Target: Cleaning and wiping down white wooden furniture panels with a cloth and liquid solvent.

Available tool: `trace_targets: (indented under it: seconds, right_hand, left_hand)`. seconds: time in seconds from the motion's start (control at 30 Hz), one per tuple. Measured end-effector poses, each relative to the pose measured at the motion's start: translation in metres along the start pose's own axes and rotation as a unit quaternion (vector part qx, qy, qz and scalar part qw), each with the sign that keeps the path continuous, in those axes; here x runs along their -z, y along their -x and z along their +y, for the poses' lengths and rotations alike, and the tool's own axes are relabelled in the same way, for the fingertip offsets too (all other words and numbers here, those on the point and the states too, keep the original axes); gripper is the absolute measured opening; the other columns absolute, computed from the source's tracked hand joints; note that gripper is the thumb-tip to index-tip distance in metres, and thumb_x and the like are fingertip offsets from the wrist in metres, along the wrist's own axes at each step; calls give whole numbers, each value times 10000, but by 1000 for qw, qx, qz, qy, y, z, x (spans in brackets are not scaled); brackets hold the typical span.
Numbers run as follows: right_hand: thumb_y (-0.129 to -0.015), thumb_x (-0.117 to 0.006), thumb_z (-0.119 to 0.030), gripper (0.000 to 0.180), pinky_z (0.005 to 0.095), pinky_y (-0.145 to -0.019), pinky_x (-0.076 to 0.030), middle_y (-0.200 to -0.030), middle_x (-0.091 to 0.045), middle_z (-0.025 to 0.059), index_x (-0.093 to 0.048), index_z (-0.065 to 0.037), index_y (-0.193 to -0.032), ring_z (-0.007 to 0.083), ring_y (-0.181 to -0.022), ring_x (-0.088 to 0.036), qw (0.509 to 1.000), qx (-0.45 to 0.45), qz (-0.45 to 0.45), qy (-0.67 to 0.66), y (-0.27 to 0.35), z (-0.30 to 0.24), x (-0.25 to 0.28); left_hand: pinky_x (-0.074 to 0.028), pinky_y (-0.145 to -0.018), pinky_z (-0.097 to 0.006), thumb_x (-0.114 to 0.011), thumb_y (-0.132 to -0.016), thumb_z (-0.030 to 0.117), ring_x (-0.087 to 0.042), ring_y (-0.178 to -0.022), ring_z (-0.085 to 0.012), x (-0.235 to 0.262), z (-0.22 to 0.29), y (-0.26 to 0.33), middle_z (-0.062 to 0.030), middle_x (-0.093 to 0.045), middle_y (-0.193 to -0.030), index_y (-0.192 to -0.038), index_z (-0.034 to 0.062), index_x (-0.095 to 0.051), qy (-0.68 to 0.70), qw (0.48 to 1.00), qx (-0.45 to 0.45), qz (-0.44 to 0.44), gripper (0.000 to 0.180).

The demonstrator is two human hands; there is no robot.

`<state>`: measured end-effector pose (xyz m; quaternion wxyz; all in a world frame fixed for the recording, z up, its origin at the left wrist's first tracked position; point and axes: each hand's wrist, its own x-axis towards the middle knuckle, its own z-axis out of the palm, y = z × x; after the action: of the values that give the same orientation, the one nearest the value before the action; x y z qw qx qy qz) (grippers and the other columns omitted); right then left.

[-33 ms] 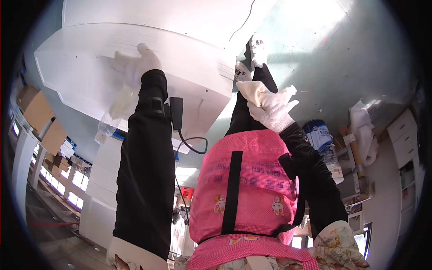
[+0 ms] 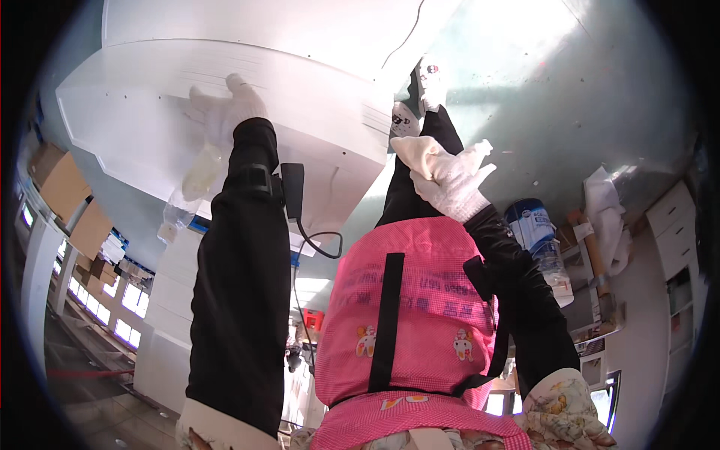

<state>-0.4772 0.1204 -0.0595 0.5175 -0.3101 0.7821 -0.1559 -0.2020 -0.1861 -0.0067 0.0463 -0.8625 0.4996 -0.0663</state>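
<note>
Two gloved hands here: your left hand (image 2: 222,112) is spread flat on the big white panel (image 2: 300,97), near its long top edge, and your right hand (image 2: 448,178) hangs loosely curled off its right end, holding nothing. I'd bring the right hand onto that end and keep the palms flat, since the smooth panel looks slippery.

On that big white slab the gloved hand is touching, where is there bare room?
The white panel is bare left of the left hand and between it and the right hand. It is crowded near the panel's right corner, where the shoes, the right hand and the pink apron gather.
</note>
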Motion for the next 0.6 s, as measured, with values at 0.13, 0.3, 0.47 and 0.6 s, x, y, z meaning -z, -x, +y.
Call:
trace_targets:
  seconds: [0.13,0.3,0.47,0.6]
  right_hand:
    - [-797,-729,-243,482,403,-1001,-289,-1117,-525,149,-514,-12,-1162,239,-1074,-484,980,50,29,191,-7,-31,-9]
    - [-784,-710,-217,480,433,-1087,-296,-1220,-543,209,-564,-26,-1199,342,-1187,-486,940,97,-189,268,-5,-151,30]
    - [-783,-654,-110,198,419,-850,-483,-1053,-579,116,-621,-66,-974,318,-999,-598,874,282,-274,287,-27,-193,54]
    - [-775,-643,-109,209,406,-838,-496,-1020,-573,98,-639,-90,-983,294,-983,-609,820,269,-312,397,-24,-221,36]
  left_hand:
    - [-491,-941,-418,-622,-881,411,-522,-1196,-329,18,2,0,-179,-450,-1363,-1349,1,-455,107,992,66,-16,644]
    - [-491,-932,-417,-588,-911,378,-550,-1149,-313,26,-17,-11,-163,-488,-1313,-1290,16,-524,106,992,68,-11,527]
    - [-482,-921,-413,-517,-936,425,-541,-1162,-307,22,-9,-7,-161,-485,-1314,-1208,52,-612,105,993,36,-34,472]
    - [-460,-952,-418,-481,-935,459,-505,-1214,-307,25,-13,-8,-164,-431,-1399,-1184,79,-638,93,994,39,-30,481]
